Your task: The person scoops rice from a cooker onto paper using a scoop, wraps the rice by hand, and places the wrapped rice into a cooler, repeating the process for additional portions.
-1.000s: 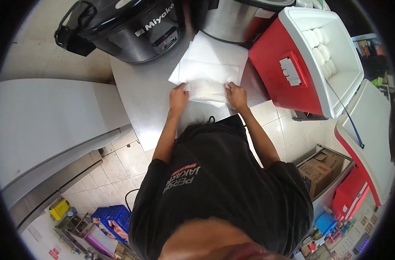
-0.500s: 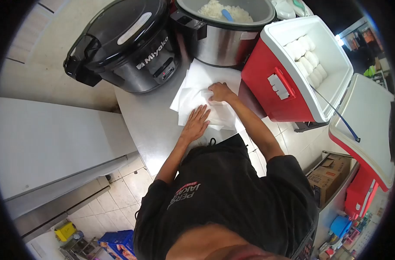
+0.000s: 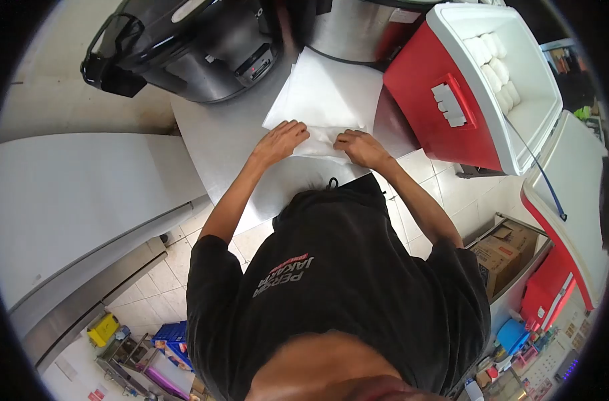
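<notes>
At the front edge of the steel table, a white paper packet (image 3: 320,142) lies folded into a long bundle on top of a stack of white paper sheets (image 3: 328,83). My left hand (image 3: 282,142) is closed on the packet's left end, fingers curled. At the opposite end, my right hand (image 3: 362,148) grips the paper with bent fingers. Whatever the packet contains is hidden.
A black rice cooker (image 3: 214,67) and a steel pot (image 3: 358,33) stand behind the paper on the steel table (image 3: 217,147). Right of them is an open red cooler box (image 3: 428,100) holding several white bundles (image 3: 497,73). A cardboard box (image 3: 505,254) sits lower right.
Both hands went from lying flat on the paper to gripping the packet's two ends. The paper is now folded into a narrower bundle. The view has tilted downward.
</notes>
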A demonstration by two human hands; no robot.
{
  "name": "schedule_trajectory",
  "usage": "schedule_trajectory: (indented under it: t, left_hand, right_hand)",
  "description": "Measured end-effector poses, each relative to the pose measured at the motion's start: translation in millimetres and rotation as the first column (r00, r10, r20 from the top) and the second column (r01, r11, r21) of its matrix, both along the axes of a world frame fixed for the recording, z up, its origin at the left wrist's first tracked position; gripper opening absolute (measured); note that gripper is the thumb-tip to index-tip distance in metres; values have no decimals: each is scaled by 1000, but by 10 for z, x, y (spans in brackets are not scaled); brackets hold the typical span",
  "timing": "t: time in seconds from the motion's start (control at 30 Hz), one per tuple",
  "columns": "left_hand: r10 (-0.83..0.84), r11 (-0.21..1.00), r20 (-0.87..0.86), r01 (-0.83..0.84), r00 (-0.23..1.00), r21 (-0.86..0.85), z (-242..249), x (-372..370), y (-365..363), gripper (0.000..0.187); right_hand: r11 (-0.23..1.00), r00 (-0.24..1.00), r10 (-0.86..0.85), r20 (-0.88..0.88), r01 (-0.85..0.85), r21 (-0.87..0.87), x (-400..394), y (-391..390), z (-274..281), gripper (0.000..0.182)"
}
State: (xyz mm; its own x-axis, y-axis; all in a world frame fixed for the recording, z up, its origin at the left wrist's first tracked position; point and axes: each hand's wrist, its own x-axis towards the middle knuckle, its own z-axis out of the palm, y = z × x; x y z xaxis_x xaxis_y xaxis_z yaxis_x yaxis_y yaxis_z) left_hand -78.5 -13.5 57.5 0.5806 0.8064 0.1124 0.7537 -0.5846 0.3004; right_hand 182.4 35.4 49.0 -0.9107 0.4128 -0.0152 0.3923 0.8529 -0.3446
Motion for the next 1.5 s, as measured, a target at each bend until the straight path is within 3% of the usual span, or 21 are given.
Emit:
schedule_trajectory:
  t: [0.27, 0.43, 0.57, 0.63, 0.67, 0.73, 0.77, 0.83, 0.87, 0.93, 0.97, 1.0, 1.07, 1.13, 1.2, 1.27, 1.33, 1.37, 1.4, 1.47, 1.5]
  left_hand:
    - [-41, 998, 15, 42, 999, -38, -445, -138, -254, 17]
    - [96, 995, 233, -92, 968, -29, -328, -51, -406, 25]
    - [188, 982, 293, -181, 937, -53, -532, -41, -442, 26]
    - [281, 957, 312, -239, 908, -166, -551, -30, -392, 23]
    - [277, 958, 312, -236, 909, -164, -540, -48, -299, 23]
    - [387, 826, 184, -251, 903, -505, -391, -78, -31, 26]
    - [386, 825, 184, -249, 904, -506, -327, -22, 63, 26]
    - [424, 899, 52, -413, 904, -148, -251, 140, 287, 32]
    - [424, 899, 50, -414, 904, -144, -255, 157, 407, 32]
    - [152, 947, -156, -189, 976, -260, -277, 193, 543, 47]
    - [128, 951, -155, -165, 980, -262, -283, 185, 532, 38]
    - [127, 953, -154, -164, 980, -256, -290, 161, 496, 38]
    - [337, 862, 46, -289, 940, -416, -338, 109, 349, 27]
    - [464, 784, 50, -384, 884, -488, -244, 154, 115, 19]
    - [528, 825, 189, -447, 828, -347, -327, 179, -58, 17]
    - [494, 862, 224, -439, 840, -254, -466, 215, -214, 17]
    - [402, 911, 282, -412, 871, -28, -554, 239, -282, 19]
    - [403, 911, 283, -410, 871, -34, -595, 261, -364, 19]
    - [381, 916, 339, -402, 860, -8, -593, 276, -392, 21]
    - [349, 922, 395, -387, 850, 17, -591, 302, -471, 24]
    - [352, 914, 461, -405, 815, 17, -577, 315, -511, 24]
  right_hand:
    - [998, 987, -58, -152, 57, -11, 125, -73, -370, 20]
    - [987, 949, -158, -271, 153, -38, 103, -239, -141, 32]
    - [982, 954, -183, -239, 164, -94, 125, -145, -378, 23]
    - [752, 884, -466, -31, 377, -540, 61, -23, -223, 26]
    - [752, 883, -469, -33, 379, -539, 10, 64, -134, 26]
    - [745, 882, -471, 9, 404, -532, -120, 253, 2, 34]
    - [743, 881, -473, 11, 406, -533, -179, 340, -61, 34]
    - [981, 960, -179, -215, 190, 28, -338, 552, -167, 35]
    - [981, 959, -178, -218, 189, 30, -420, 640, -168, 35]
    - [981, 954, -39, 298, 94, -172, -531, 712, -51, 42]
    - [982, 954, -42, 298, 95, -163, -522, 719, -14, 42]
    - [981, 960, -60, 274, 108, -163, -495, 683, -18, 34]
    - [978, 966, -78, 248, 122, -167, -429, 542, -48, 27]
    - [936, 952, -285, 110, 301, -184, -314, 303, -102, 19]
    - [907, 909, -403, -105, 382, -175, -227, 20, -251, 15]
    - [905, 899, -410, -156, 379, -192, -183, -200, -356, 23]
    - [752, 737, -626, -256, 483, -450, -202, -338, -361, 32]
    - [664, 705, -685, -185, 499, -556, -191, -376, -362, 43]
    - [666, 704, -685, -187, 501, -553, -190, -392, -365, 43]
    - [888, 807, -452, -380, 365, -281, -172, -512, -393, 50]
    - [835, 784, -517, -345, 373, -403, -187, -569, -404, 53]
